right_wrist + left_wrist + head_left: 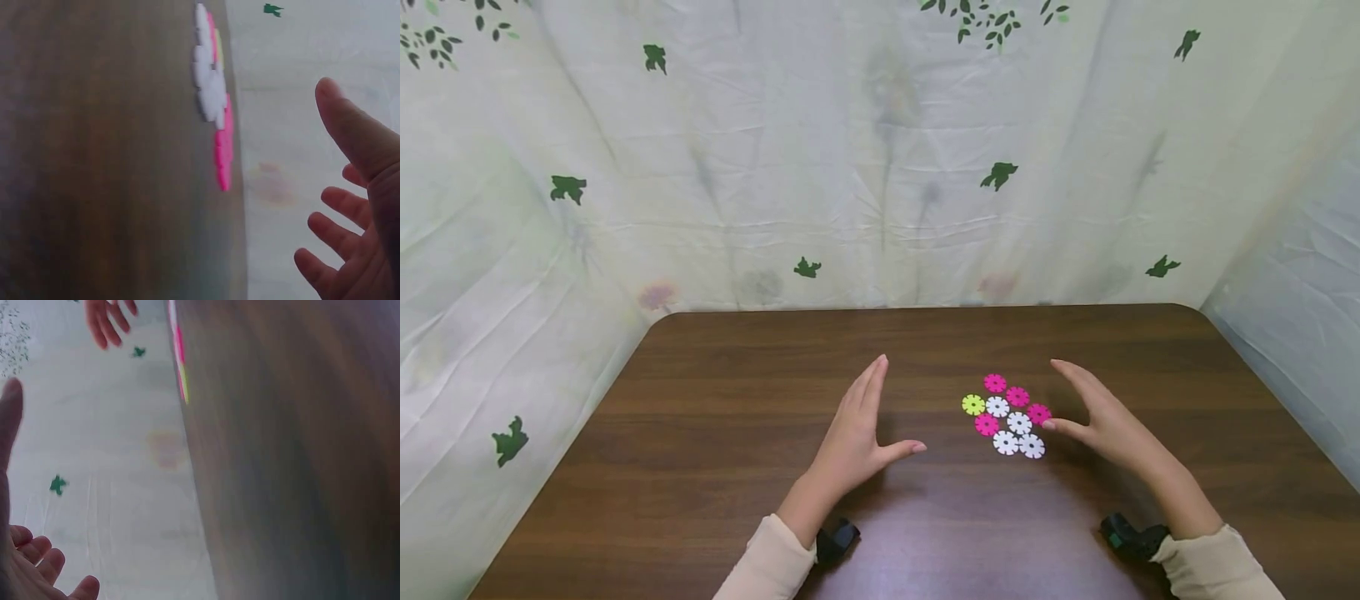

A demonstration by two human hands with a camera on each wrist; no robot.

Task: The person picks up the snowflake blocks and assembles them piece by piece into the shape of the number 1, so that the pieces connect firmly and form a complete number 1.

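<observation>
Small flat notched discs, like flower-shaped snap pieces, lie grouped on the brown table. Several are pink (1017, 396), several are white (1018, 423), and a single yellow-green disc (973, 405) sits at the left side. My left hand (853, 437) is held left of the group, its fingers extended and thumb spread, touching none of them. On the other side is my right hand (1112, 429), thumb apart from the fingers. Its thumb tip overlaps the rightmost pink disc (1038, 414) in the head view, but the right wrist view shows a gap between hand and discs.
The brown wooden table (700, 467) spreads around the discs. Behind and beside it hangs a pale curtain (820, 150) with green leaf-like patches. A black wrist camera (837, 542) is strapped on the left wrist, another black camera (1131, 537) on the right.
</observation>
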